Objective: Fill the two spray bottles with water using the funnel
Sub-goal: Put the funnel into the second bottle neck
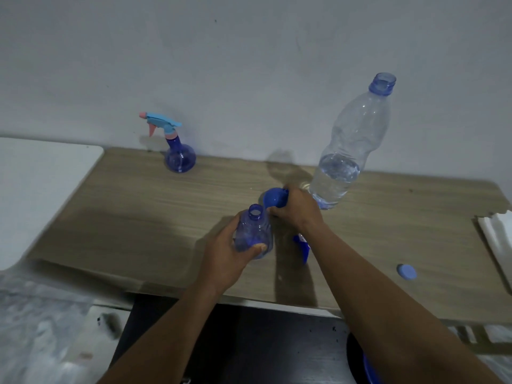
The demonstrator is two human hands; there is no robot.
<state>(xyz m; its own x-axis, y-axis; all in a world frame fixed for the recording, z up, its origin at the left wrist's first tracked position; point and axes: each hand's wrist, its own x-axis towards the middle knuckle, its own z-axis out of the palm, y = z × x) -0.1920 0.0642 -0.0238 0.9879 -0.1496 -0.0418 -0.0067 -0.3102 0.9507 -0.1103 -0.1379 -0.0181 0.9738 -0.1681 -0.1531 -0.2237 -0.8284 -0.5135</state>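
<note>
Left hand [224, 253]: wrapped around the lower body of the open spray bottle [253, 234], thumb across its front, holding it upright on the worktop [124, 217].
Right hand [297, 209]: closed around the blue funnel [273, 198], which is tilted, its wide mouth facing left and its edge just beside the bottle's neck.
Open spray bottle: translucent blue, no sprayer on it, neck uncovered; near the middle of the worktop. How much water it holds, I cannot tell.
Second spray bottle [177, 153]: round blue body with light blue and pink trigger head fitted; stands at the back left, close to the wall [249, 65], well apart from the hands.
Water bottle [352, 145]: tall, clear, uncapped, about 1 third full; stands just behind the right hand.
Blue cap [406, 271]: lies flat near the front right of the worktop.
Blue part [303, 246]: partly hidden under the right forearm; likely the removed sprayer, but I cannot tell for sure.
White folded material [496, 236]: at the right edge of the worktop.
</note>
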